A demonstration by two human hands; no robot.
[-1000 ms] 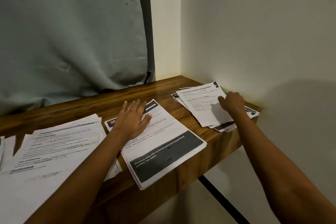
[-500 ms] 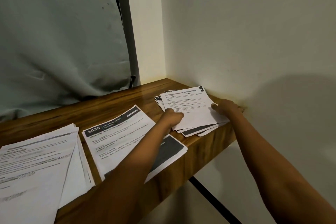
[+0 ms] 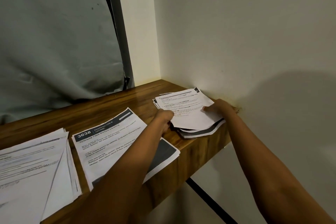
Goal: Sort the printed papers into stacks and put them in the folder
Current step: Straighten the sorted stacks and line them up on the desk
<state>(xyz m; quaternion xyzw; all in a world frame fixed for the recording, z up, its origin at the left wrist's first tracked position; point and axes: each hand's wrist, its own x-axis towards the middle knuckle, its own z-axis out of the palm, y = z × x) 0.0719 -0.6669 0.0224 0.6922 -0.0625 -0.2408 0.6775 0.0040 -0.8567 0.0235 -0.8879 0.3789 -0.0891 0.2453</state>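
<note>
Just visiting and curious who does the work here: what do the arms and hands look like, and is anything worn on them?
Two bare human arms. The left hand and right hand wear no gloves. The left forearm and right forearm show no sleeve, watch or bracelet within the frame. No ring can be made out on the fingers that show.

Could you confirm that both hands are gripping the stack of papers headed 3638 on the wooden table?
Not quite: the head view shows the left hand and right hand gripping the corner stack by the wall, not the 3638 stack, on the wooden table.
</note>
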